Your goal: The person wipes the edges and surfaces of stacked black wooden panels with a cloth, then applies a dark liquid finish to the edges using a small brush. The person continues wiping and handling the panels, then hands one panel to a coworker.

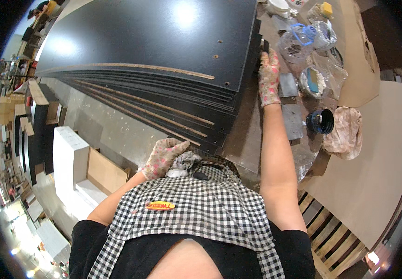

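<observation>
Black boards lie in a fanned stack [149, 49] filling the head view in front of you, with tan strips running along the near edges of several. Your left hand [162, 157], in a spotted glove, is bent at the stack's near edge, a little left of its near right corner; I cannot tell whether it pinches the lowest boards or merely touches them. Your right hand [269, 79], gloved alike, reaches along the stack's right edge, its fingertips by a small dark piece [264, 45], and whether it grasps that piece is likewise unclear. You seem to be at the step of steadying or handling the boards from two sides; moving one from here would call for a sure hold at both edges and care for the clear jug [295, 44] and the black ring [329, 122] on the bench [247, 146], past the stack's right edge. Your left fingertips are hard to separate from the board ends and the crumpled grey cloth [182, 162] beside them, your right palm is turned out of sight, and the stack's far edge is cut off at the top
</observation>
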### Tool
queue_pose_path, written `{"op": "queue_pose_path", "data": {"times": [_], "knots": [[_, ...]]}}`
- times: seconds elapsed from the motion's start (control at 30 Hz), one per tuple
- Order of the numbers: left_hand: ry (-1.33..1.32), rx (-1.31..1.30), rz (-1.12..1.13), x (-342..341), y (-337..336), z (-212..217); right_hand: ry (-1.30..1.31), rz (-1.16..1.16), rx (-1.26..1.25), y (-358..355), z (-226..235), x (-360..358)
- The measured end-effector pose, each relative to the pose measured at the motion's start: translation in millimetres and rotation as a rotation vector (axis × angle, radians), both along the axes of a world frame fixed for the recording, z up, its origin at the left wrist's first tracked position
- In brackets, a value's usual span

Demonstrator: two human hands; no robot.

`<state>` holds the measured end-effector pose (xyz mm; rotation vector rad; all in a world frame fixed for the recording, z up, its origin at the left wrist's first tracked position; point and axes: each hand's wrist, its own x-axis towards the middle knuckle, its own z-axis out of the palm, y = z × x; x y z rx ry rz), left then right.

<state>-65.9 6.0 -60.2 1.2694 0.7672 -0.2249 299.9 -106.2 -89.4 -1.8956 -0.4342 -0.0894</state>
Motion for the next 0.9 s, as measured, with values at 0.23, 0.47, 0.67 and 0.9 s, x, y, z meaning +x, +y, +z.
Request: {"op": "queue_pose_path", "data": {"times": [0.23,0.47,0.67,0.9], "knots": [[-0.003,0.013,0.175,3.7,-18.4,-3.4,-0.127,-0.137,-0.176,8.9,-3.5,6.6],[-0.287,0.439,-0.020,-0.5,-16.1,-23.9,-0.113,-0.054,-0.231,1.8,-14.7,32.9],[-0.265,0.251,-0.020,10.0,-13.3,-24.7,-0.046,0.057,-0.144,-1.8,-38.3,60.6],[-0.254,0.227,-0.049,11.7,-12.6,-32.9,0.103,0.123,0.038,-6.9,-44.9,66.8]]}}
